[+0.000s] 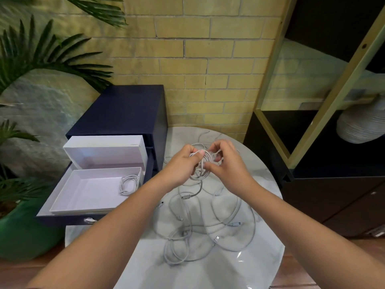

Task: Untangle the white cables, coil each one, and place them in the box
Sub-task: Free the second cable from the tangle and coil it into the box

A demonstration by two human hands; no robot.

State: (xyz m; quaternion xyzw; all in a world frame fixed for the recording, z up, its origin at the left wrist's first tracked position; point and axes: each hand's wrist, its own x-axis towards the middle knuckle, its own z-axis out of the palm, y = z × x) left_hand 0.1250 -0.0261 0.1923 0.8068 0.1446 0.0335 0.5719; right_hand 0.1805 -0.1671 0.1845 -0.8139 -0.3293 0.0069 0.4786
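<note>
My left hand (181, 163) and right hand (229, 164) both pinch a small white cable coil (202, 163). More thin white cables (216, 239) sprawl tangled on the desk (208, 274).

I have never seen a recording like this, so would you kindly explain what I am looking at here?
There is no machine: a person wears a camera on the head, so the single picture looks down along both forearms. The left hand and right hand together hold a partly coiled white cable above a round marble table. More white cables lie tangled on it. On the left, a white box in an open drawer holds one coiled cable.
</note>
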